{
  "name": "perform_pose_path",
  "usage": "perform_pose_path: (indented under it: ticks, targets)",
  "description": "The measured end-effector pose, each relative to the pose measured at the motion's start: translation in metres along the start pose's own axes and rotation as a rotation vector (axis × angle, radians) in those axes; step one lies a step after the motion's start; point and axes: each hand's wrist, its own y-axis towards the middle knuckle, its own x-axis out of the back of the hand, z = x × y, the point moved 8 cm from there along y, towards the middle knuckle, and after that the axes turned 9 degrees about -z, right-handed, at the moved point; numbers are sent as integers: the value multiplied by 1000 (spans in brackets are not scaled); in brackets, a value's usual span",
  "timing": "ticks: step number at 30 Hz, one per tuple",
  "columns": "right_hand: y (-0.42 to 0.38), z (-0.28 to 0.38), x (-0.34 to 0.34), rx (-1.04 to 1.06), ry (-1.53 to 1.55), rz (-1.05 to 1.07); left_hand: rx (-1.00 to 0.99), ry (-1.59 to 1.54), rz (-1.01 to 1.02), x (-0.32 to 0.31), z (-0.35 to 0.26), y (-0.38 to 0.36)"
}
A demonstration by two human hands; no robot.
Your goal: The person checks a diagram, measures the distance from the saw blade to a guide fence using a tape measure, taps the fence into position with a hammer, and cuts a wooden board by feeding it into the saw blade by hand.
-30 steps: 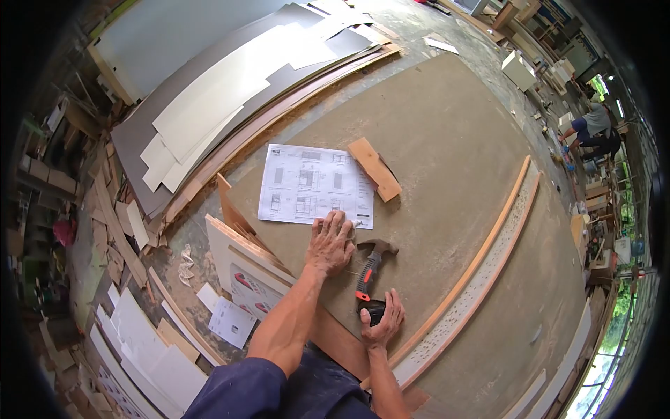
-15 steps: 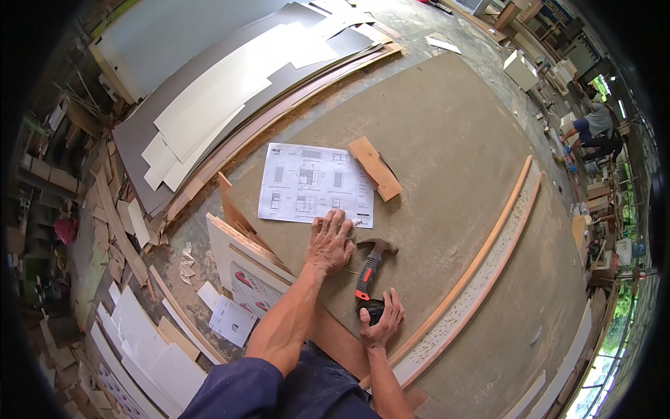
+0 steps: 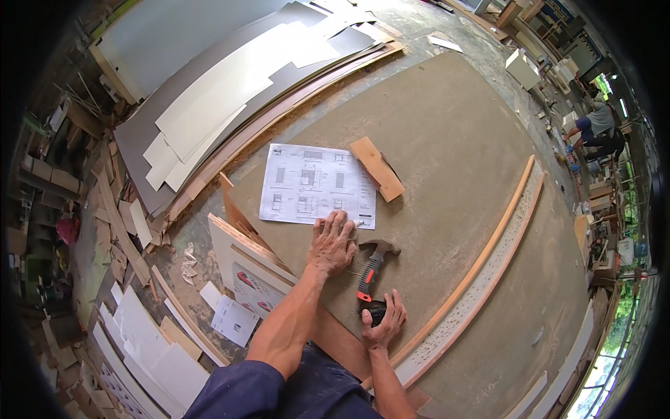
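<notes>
Your left hand [image 3: 331, 246] is open, palm down, with slightly bent fingertips on the near edge of the printed sheet [image 3: 314, 178], toward its right corner. Your right hand [image 3: 385, 320] is curled around a black object [image 3: 377, 312], which sits at the handle end of the hammer [image 3: 372, 272]. The hammer lies between your hands, its head nearer the sheet.

All of this is on the brown worktop [image 3: 474, 140]. The sheet lies by its left edge, and a wood block [image 3: 377, 169] overlaps the sheet's right side. You have a broad open stretch from the block and hammer across to the long wood-edged strip [image 3: 481, 279], and up to the far corner. The strip runs from close to your right forearm toward the right edge, with more bare surface beyond it. On your left, upright panels [image 3: 244, 269] crowd the near-left edge, close to your left forearm.

The sheet carries rows of line drawings and small print, too fine to read. The panel face shows red and dark printed marks that you cannot make out. A smaller printed paper [image 3: 234, 320] lies below, beside the panels.
</notes>
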Motion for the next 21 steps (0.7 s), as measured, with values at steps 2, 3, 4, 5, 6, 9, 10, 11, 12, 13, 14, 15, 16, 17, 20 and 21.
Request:
perform_pose_path:
  ticks: [2,3,4,5,6,9,10,11,12,13,14,15,16,17,20,21]
  targets:
    - [0,1,0,-1,1,3,8,9,16,-1,1,0]
    - [0,1,0,-1,1,5,8,9,19,-2,1,0]
    - [0,1,1,-1,2,5,7,9,22,-2,1,0]
    - [0,1,1,-3,0,8,7,9,22,-2,1,0]
    - [0,0,0,-4,-2,10,9,8,22,-2,1,0]
    - [-1,0,0,-4,4,7,4,-2,7,0,0,0]
    - [-1,0,0,-5,4,7,-2,-11,-7,2,-1,1]
    - [-1,-1,0,-4,2,11,-2,-11,-7,2,-1,1]
    - [-1,-1,-1,-4,1,15,-2,-11,-8,2,-1,1]
    - [0,0,-1,-4,1,15,-1,-11,-8,2,-1,1]
    - [0,1,0,-3,-3,16,-1,-11,-8,2,-1,0]
    - [1,1,1,-2,-8,17,1,-11,-5,1,-1,0]
    - [1,1,1,-3,-8,18,3,-10,-2,1,-1,0]
    - [1,1,1,-4,-8,21,3,-10,-1,1,-1,0]
    - [1,1,0,-7,-6,24,2,-13,-1,1,-1,0]
    - [1,1,0,-5,-4,24,2,-9,6,0,-1,0]
